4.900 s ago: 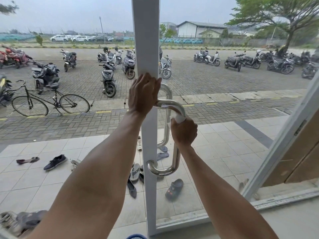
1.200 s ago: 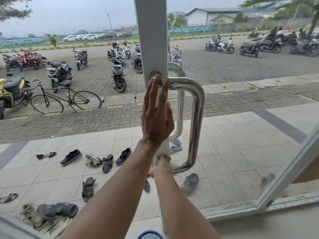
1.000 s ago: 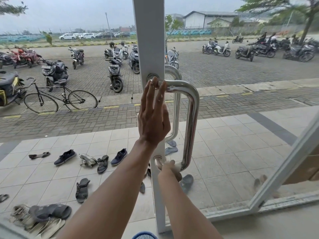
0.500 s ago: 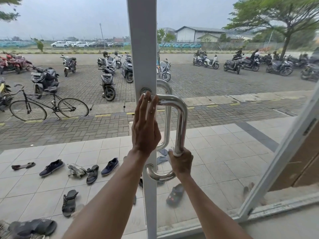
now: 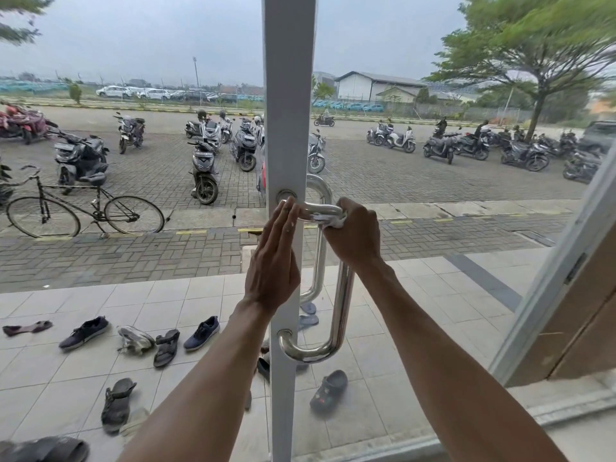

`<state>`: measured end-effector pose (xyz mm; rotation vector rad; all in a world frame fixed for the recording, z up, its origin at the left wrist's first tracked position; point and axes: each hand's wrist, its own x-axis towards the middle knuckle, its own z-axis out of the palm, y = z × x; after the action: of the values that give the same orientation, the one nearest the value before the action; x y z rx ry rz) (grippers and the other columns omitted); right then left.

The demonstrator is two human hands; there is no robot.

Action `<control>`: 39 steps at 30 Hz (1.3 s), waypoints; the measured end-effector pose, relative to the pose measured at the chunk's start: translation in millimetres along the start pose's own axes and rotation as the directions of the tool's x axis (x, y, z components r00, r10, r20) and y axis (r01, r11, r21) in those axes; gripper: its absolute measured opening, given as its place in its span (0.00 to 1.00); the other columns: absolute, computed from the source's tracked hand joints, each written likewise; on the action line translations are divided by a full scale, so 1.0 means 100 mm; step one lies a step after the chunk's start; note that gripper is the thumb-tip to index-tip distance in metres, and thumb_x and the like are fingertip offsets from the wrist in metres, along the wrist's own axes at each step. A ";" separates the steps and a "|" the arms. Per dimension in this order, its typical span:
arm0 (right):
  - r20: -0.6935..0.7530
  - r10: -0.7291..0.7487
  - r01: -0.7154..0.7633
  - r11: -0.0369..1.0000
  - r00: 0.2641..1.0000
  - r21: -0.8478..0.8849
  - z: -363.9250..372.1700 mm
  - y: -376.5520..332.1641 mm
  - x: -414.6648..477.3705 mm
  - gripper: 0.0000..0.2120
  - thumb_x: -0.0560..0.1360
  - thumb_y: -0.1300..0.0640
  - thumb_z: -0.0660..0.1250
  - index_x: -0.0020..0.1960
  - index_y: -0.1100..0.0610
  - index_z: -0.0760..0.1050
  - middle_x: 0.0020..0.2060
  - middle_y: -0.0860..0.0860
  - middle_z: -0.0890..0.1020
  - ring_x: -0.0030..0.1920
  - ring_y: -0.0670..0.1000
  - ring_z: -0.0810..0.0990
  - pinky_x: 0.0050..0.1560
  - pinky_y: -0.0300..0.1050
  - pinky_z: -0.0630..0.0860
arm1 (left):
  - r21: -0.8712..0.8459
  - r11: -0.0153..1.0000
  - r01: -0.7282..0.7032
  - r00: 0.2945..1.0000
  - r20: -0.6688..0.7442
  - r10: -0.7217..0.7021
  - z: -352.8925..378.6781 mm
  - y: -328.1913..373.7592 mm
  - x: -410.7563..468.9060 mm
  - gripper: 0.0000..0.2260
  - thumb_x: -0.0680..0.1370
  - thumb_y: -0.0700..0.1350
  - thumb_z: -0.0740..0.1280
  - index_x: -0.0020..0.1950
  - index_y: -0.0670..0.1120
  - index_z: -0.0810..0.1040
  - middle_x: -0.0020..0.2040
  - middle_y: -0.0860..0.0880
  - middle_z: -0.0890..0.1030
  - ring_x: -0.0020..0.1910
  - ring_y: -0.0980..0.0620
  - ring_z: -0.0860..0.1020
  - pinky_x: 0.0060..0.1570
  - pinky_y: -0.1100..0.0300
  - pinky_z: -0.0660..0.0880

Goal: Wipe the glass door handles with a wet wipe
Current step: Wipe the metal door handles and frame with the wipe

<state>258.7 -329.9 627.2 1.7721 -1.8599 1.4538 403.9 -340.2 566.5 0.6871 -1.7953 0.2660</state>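
Note:
A polished steel D-shaped door handle is fixed to the white door frame of a glass door. A second handle shows behind the glass on the outer side. My right hand is closed around the upper bend of the near handle, with a white wet wipe pressed between palm and metal. My left hand lies flat, fingers straight and pointing up, against the door frame just left of the handle's top mount.
The door stands ajar; a second white frame slants at the right beside a brown panel. Outside, several shoes and sandals lie on the tiled porch. A bicycle and parked scooters stand beyond.
My right hand with the wipe has slid up the handle from its lower part to the top bend. My left hand has stayed flat on the frame.

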 end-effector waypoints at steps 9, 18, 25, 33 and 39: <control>0.156 -0.242 0.288 0.828 0.957 -0.482 -0.01 -0.50 0.07 0.03 0.66 0.60 0.72 0.40 0.58 0.81 0.34 0.56 0.84 0.35 0.59 0.84 0.33 0.43 0.76 | 0.050 0.996 0.075 0.997 0.006 -0.075 -0.02 0.04 0.00 0.28 0.74 0.27 0.55 0.75 0.32 0.59 0.76 0.36 0.63 0.77 0.42 0.61 0.75 0.46 0.63; 0.241 -0.151 0.272 0.729 0.959 -0.628 0.29 -0.86 0.10 0.11 0.77 0.57 0.65 0.37 0.51 0.77 0.32 0.47 0.80 0.36 0.49 0.81 0.32 0.41 0.68 | 0.135 0.981 0.138 0.990 -0.011 -0.138 -0.12 -0.01 0.01 0.28 0.75 0.34 0.56 0.76 0.34 0.58 0.75 0.37 0.65 0.76 0.44 0.63 0.75 0.55 0.61; 0.239 -0.336 0.400 0.861 0.911 -0.315 0.10 -0.84 0.06 0.22 0.78 0.47 0.57 0.65 0.60 0.62 0.48 0.56 0.78 0.40 0.58 0.81 0.45 0.53 0.78 | 0.191 0.967 0.170 0.985 -0.041 -0.165 -0.28 0.12 -0.03 0.26 0.75 0.30 0.57 0.74 0.33 0.63 0.73 0.36 0.68 0.73 0.42 0.67 0.70 0.50 0.66; 0.253 -0.490 0.496 0.867 0.835 0.044 -0.34 -0.49 -0.02 0.12 0.76 0.64 0.66 0.60 0.62 0.73 0.45 0.60 0.83 0.39 0.56 0.83 0.38 0.38 0.76 | 0.267 0.947 0.178 0.981 -0.126 -0.149 -0.26 0.30 0.14 0.28 0.76 0.38 0.53 0.77 0.38 0.56 0.76 0.41 0.65 0.76 0.49 0.62 0.73 0.48 0.60; 0.210 -0.226 0.285 0.902 0.951 -0.323 -0.18 -0.53 0.03 0.23 0.72 0.40 0.70 0.50 0.61 0.81 0.43 0.57 0.85 0.40 0.56 0.84 0.38 0.41 0.71 | 0.303 0.928 0.217 0.975 -0.122 -0.188 -0.46 0.15 0.05 0.30 0.76 0.38 0.54 0.79 0.43 0.51 0.77 0.44 0.62 0.75 0.49 0.63 0.71 0.51 0.60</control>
<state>293.7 -308.5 664.9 1.9120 -1.7403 0.8407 430.9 -306.7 588.8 1.0634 -1.5947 0.4425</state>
